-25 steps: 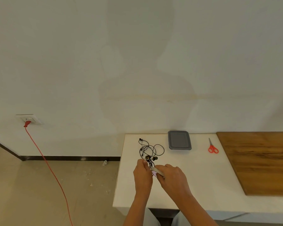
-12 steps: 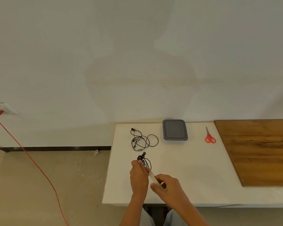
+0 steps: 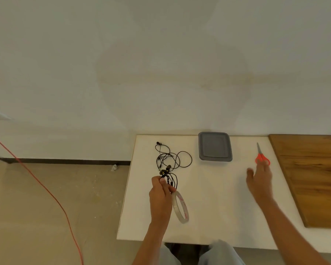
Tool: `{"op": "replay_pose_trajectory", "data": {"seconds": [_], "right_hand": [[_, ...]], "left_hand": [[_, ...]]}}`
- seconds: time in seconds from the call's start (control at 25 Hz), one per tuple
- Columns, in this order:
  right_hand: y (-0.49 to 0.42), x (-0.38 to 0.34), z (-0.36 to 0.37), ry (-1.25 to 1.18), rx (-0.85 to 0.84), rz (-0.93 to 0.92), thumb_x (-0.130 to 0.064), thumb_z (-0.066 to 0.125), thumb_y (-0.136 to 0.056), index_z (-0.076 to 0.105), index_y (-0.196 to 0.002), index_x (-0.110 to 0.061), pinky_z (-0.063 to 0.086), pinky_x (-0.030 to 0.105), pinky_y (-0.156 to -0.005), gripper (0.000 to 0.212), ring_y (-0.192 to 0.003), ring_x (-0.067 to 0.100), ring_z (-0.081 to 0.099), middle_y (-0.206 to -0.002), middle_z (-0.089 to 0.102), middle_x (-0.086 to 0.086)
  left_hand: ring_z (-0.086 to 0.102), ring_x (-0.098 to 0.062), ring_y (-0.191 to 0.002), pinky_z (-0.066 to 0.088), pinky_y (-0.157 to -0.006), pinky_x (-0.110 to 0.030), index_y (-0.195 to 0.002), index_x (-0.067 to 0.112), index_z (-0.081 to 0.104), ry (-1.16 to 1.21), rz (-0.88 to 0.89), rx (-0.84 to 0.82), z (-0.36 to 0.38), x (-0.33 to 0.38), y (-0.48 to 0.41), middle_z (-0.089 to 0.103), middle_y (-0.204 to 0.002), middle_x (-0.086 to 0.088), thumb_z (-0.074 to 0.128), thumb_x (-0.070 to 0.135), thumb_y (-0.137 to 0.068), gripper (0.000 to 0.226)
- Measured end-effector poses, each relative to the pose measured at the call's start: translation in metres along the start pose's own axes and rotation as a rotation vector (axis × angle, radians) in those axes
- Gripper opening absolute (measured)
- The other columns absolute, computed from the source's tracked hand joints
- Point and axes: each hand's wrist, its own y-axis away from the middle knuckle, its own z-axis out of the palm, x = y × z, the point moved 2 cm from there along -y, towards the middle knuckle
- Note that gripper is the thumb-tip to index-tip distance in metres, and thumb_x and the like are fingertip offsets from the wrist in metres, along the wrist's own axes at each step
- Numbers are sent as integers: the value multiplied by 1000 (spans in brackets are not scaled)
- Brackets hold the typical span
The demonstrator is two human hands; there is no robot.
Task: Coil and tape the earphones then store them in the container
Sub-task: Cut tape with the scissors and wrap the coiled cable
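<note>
Left hand is up over the worktop near its left edge, fingers clenched on a coiled set of black earphones. The tape roll hangs just below that fist, apparently stuck to the coil by a pulled strip; strip itself too small to confirm. Right hand reaches out flat toward the red scissors, fingers loose and spread, tips at the handles, holding nothing yet.

A second, uncoiled earphone set lies loose on the worktop just beyond the held coil. Grey container sits near the back edge with its lid on, between that loose set and the scissors. Wooden board at far right.

Handling, my guess: earphones very light, limp thin cable, loops spring open if the pinch slackens, so keep holding across the bundled strands, not by the buds. Tape roll is light, stiff ring, sticky side grabs cable easily. Likely step: cutting the tape. Container lid needs to come off before storing.
</note>
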Motion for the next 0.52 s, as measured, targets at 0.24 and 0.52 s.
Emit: {"op": "replay_pose_trajectory", "data": {"seconds": [0.24,0.52], "right_hand": [[-45,3,8,140,-36,-7,-11,44,-97,40,-135,3,37,56,-105,40,-135,43,30,-146,32,29],[-29,-2,15,63,60,41,-16,55,-95,63,-96,3,57,43,-71,21,-81,33,60,-85,65,18]], "left_hand": [[59,-1,-55,48,-53,-15,-94,8,47,2,-6,-30,14,-7,-7,66,-72,-11,29,20,-104,24],[59,0,-55,46,-51,-13,-96,9,48,-13,5,-40,30,2,-10,66,-70,-9,29,22,-104,24]]}}
